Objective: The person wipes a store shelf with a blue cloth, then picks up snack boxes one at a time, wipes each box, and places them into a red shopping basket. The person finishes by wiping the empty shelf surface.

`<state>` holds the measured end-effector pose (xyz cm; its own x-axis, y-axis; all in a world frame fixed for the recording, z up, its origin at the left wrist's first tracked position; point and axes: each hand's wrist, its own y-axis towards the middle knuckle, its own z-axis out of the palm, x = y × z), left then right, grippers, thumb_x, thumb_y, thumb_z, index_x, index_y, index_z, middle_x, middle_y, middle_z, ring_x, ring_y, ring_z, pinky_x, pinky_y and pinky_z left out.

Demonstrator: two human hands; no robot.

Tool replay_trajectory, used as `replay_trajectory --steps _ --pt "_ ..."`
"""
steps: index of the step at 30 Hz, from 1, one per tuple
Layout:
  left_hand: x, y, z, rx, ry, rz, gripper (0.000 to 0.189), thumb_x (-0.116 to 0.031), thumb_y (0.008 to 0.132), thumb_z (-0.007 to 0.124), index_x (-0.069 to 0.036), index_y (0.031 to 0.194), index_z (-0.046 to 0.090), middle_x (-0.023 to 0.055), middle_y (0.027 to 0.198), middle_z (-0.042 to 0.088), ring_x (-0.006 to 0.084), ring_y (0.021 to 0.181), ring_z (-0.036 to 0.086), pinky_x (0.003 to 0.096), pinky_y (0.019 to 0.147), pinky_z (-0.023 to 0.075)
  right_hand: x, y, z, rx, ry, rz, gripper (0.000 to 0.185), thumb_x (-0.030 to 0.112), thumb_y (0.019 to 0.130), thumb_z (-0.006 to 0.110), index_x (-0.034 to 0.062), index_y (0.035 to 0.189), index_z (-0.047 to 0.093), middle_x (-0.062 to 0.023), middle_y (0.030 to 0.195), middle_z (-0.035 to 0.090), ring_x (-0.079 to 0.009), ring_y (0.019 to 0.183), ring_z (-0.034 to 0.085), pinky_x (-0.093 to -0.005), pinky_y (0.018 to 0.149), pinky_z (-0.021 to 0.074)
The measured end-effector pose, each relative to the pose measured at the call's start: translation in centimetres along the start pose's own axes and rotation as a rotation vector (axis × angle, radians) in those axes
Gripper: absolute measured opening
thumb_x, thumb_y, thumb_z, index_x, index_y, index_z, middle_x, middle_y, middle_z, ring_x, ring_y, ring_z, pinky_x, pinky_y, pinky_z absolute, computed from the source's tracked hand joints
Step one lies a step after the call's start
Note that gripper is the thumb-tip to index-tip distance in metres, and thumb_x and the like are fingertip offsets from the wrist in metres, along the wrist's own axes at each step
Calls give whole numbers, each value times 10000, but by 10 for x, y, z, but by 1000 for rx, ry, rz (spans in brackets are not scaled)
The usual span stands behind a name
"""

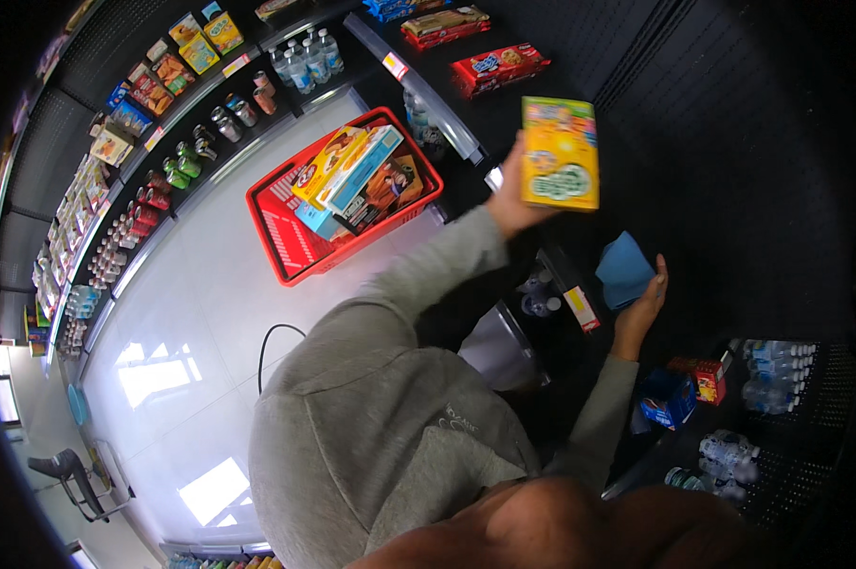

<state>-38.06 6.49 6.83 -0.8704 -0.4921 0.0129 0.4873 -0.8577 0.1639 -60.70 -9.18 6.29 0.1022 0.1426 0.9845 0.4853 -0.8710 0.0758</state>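
Note:
My left hand [512,186] grips a yellow snack box [560,153] by its side, held up in front of the dark shelving. The box has a green top edge and printed pictures and writing; it looks slightly blurred. Lower and to the right, my right hand [638,313] holds a folded blue cloth [623,270] against the palm, fingers partly behind it. The cloth is near the black shelf surface, but whether it touches is hard to tell. Both grey sleeves reach out from my hooded top [371,398].
A red shopping basket [279,256] with several snack boxes [360,171] stands on the pale floor. Red cookie packs [499,67] lie on the shelf above. Blue [668,398] and red [709,380] boxes and water bottles [776,377] sit at right. Stocked shelves [207,153] curve along the left.

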Motion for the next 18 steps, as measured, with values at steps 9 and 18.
replay_trajectory --steps 9,18 --pt "-215 -234 -49 -814 994 778 571 -511 983 525 -79 1356 506 119 1220 629 281 1089 627 427 973 500 13 -16 -4 87 40 68 611 559 1001 371 174 1471 434 -198 1512 356 -376 1359 400 -545 1074 389" --pt "-282 -387 -157 -1125 573 817 583 -543 956 559 -105 1337 504 110 1200 624 323 1008 651 530 849 550 15 -19 -3 88 9 131 661 615 976 361 170 1456 454 -202 1501 363 -398 1367 386 -576 1073 384"
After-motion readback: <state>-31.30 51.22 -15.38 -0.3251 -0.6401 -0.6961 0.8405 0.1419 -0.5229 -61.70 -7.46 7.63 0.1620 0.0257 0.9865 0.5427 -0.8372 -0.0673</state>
